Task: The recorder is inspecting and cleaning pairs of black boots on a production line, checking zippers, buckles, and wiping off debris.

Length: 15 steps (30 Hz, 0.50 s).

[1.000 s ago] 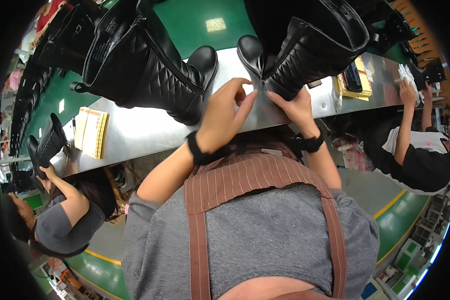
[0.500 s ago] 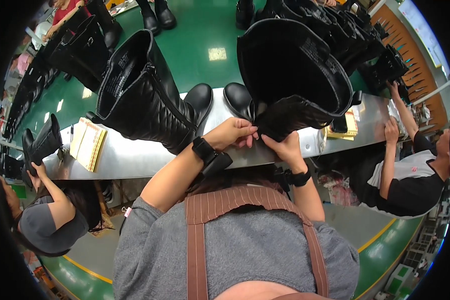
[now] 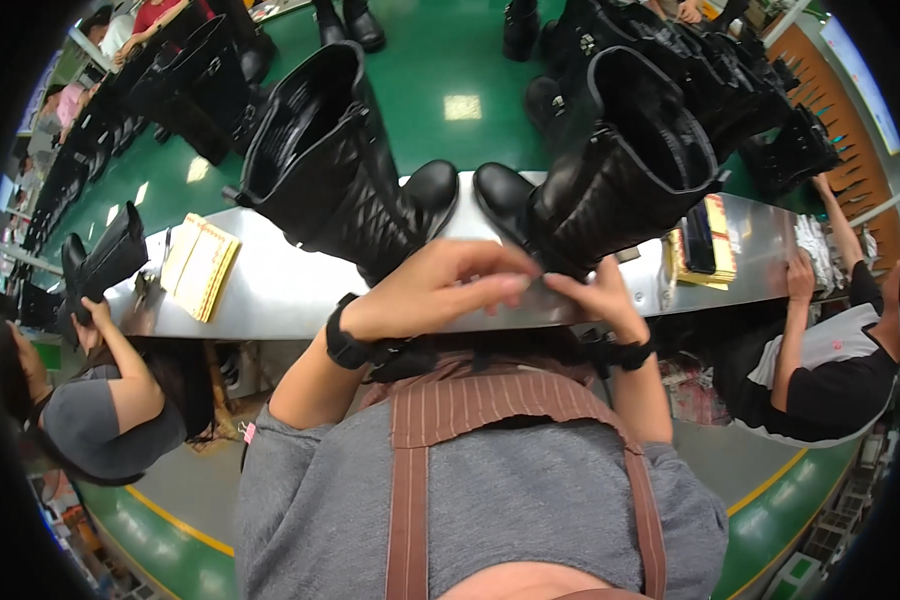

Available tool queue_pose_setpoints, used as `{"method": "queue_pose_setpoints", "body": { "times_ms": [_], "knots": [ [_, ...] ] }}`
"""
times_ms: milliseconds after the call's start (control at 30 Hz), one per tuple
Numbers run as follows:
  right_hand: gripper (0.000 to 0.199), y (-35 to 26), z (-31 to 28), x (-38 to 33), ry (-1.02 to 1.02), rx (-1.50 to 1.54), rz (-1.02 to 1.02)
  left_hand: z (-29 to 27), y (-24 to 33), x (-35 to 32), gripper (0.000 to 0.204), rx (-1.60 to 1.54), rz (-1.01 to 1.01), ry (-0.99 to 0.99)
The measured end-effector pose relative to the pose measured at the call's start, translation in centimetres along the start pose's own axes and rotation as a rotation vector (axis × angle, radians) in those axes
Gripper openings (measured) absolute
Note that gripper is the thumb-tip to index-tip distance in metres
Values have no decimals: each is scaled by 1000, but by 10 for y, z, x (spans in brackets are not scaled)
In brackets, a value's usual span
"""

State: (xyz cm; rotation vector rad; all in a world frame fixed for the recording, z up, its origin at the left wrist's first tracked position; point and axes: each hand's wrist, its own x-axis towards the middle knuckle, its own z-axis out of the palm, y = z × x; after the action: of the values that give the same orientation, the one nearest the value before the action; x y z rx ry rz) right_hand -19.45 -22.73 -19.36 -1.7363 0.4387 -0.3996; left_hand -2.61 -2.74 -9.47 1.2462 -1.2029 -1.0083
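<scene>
Two tall black quilted boots stand on the metal bench before me. The left boot (image 3: 335,190) leans to the left with its shaft mouth showing. At the lower back of the right boot (image 3: 610,185), my right hand (image 3: 607,303) grips with its thumb along the near side; the other fingers are partly hidden by the boot. My left hand (image 3: 435,290) hovers between the boots, close to the right boot's heel. Its thumb and forefinger are apart, slightly blurred, and nothing shows between them. The right boot's shaft looks closed along its side.
Yellow paper stacks lie on the metal bench (image 3: 270,295): one stack (image 3: 202,265) at left, another (image 3: 722,270) at right with a dark phone-like object (image 3: 698,240) on it. More black boots (image 3: 660,60) crowd the green surface beyond. Co-workers (image 3: 110,410) sit at both sides.
My left fingers have come out of a pinch at the right boot and spread. That boot's wide shaft mouth has narrowed and it stands more upright. The view has shifted slightly.
</scene>
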Motion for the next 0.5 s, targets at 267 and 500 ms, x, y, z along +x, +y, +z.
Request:
{"method": "queue_pose_setpoints", "body": {
  "times_ms": [267, 500],
  "knots": [
    [57, -2, -7, 20, -95, -124, -109, -54, -47, -106, 58, 704, -608, 564],
    [47, -3, 36, 14, 16, -306, -45, -51, -103, -61, 55, 270, -172, 547]
  ]
}}
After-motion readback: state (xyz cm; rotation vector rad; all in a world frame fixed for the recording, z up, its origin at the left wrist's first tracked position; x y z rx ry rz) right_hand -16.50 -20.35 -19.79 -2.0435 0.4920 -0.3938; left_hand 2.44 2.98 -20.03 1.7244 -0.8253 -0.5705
